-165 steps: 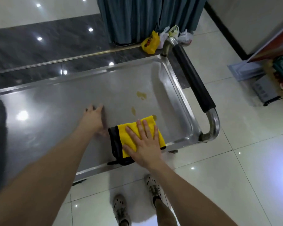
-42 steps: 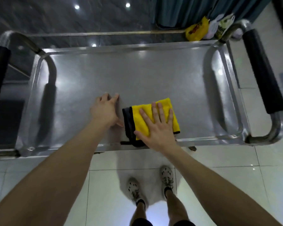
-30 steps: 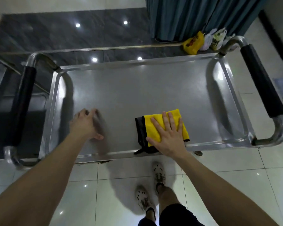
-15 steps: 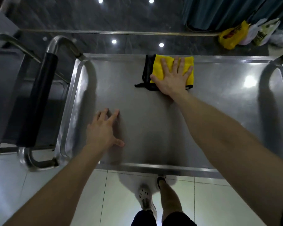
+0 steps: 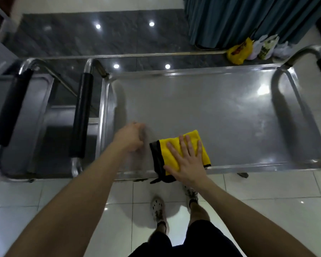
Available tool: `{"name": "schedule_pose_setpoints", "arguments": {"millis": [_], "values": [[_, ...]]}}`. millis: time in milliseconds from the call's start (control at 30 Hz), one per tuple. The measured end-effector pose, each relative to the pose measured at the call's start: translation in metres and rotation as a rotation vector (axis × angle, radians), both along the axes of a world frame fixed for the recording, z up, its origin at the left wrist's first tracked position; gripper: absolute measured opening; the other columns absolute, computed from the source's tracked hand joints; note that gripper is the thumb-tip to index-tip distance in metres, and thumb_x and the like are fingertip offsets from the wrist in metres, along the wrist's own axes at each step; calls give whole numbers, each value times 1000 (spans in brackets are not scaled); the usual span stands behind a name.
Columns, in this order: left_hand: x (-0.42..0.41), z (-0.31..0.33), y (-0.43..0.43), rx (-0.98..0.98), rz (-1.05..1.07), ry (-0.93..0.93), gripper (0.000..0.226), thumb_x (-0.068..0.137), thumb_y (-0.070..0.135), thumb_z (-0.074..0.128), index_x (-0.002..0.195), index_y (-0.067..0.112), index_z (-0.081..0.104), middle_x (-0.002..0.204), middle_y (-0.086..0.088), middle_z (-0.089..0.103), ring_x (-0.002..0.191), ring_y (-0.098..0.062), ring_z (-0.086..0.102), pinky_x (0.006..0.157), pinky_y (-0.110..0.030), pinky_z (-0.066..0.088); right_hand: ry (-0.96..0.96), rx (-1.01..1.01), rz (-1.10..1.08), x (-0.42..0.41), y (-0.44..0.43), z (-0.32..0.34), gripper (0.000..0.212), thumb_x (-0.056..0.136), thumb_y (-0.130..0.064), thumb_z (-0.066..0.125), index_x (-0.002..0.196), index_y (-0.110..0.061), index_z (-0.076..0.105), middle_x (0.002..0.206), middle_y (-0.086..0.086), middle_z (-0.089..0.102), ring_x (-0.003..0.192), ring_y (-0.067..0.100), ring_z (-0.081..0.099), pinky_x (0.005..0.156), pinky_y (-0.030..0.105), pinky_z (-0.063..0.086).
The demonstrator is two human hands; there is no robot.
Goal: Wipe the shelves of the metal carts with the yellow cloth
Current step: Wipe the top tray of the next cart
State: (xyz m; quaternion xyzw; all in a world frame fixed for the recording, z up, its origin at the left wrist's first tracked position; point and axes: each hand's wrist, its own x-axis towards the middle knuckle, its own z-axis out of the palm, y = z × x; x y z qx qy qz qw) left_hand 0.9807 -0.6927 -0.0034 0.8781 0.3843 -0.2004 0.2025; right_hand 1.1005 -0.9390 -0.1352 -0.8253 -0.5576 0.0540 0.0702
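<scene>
The metal cart's top shelf has the folded yellow cloth at its near rim, dark edge hanging over the lip. The right hand presses it with fingers spread flat, so a pull toward the body could drag it onto the tiles. The left hand beside it is too blurred to read its fingers.

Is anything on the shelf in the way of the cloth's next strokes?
Nothing visible to the far rim or the right end: the shelf is bare there. The right hand presses flat on the yellow cloth by the near rim. Only the blurred left hand lies left of it.
</scene>
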Motion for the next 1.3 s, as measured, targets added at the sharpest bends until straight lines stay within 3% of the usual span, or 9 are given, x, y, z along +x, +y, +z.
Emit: {"name": "schedule_pose_setpoints", "arguments": {"millis": [100,200,300,367,433,833,967,1200,1300], "values": [[-45,15,27,368,25,-222,50,92,26,72,142,20,65,145,-11,60,134,-36,56,115,-48,44,14,-113,-80,-24,9,8,90,96,-84,42,170,-41,15,179,13,-3,165,37,-8,123,76,3],[-88,25,54,603,104,-302,60,97,35,68,153,22,53,161,-15,43,152,-37,37,128,-54,26,36,-181,-87,-50,35,11,93,95,-88,32,170,-42,3,178,13,-13,164,36,-18,124,75,-2],[-117,23,75,435,299,-267,74,106,46,57,171,33,23,173,-18,23,157,-43,31,126,-61,30,44,-211,-62,-65,75,13,94,94,-91,28,169,-44,-3,177,12,-19,163,35,-23,123,75,-4],[-126,21,81,212,409,-378,72,110,43,51,170,46,12,163,-16,37,134,-42,55,111,-60,49,61,-225,-72,-62,107,15,94,93,-91,28,169,-46,-6,177,10,-21,162,34,-25,123,74,-7],[-128,21,84,103,467,-491,68,113,37,47,168,54,12,147,-13,49,113,-37,65,101,-58,56,77,-236,-101,-49,144,18,93,93,-91,29,168,-47,-5,178,9,-20,162,32,-25,124,72,-7],[-126,-3,97,191,497,-544,68,111,30,52,168,49,20,144,-10,52,107,-37,69,97,-56,58,117,-198,-222,15,393,13,100,86,-98,14,170,-43,7,179,16,-7,164,38,-17,119,78,-13],[-127,-2,102,198,488,-541,68,111,30,51,168,49,20,142,-11,53,107,-35,69,96,-54,58,90,-193,-165,-20,367,7,99,89,-95,15,171,-39,9,179,17,-5,164,39,-15,120,78,-8],[-128,-5,105,192,465,-550,66,112,32,49,168,50,19,143,-12,51,113,-34,66,101,-56,57,76,5,26,-152,191,-10,93,95,-88,33,171,-37,17,179,16,3,165,40,-6,121,79,3],[-131,-7,105,234,442,-597,64,110,31,55,168,42,30,146,-11,48,119,-33,63,106,-54,55,70,-11,72,-172,147,-10,101,90,-95,35,171,-38,16,180,14,3,165,37,-8,122,79,3]]}}
